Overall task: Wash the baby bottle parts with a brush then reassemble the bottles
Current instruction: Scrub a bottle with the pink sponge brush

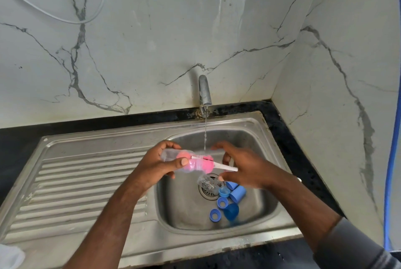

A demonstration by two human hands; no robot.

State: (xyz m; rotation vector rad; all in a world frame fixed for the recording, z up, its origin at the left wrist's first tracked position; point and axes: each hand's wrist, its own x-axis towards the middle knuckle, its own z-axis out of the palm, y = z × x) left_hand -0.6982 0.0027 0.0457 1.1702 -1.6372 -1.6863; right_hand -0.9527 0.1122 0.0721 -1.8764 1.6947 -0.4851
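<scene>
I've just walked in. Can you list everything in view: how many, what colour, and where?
bottle: one, clear, held sideways over the basin
brush: one, pink head inside the bottle, white handle sticking out
blue parts: about six caps and rings, blue, on the basin floor right of the drain
clear part: one, transparent, over the drain; kind unclear
tap: one, silver, behind the basin, running
sink: one, steel, ribbed drainboard on the left
counter: black, around the sink
wall: white marble, grey veins
cable: one, white, looped on the wall
left hand: grips the bottle
right hand: pinches the brush handle
</scene>
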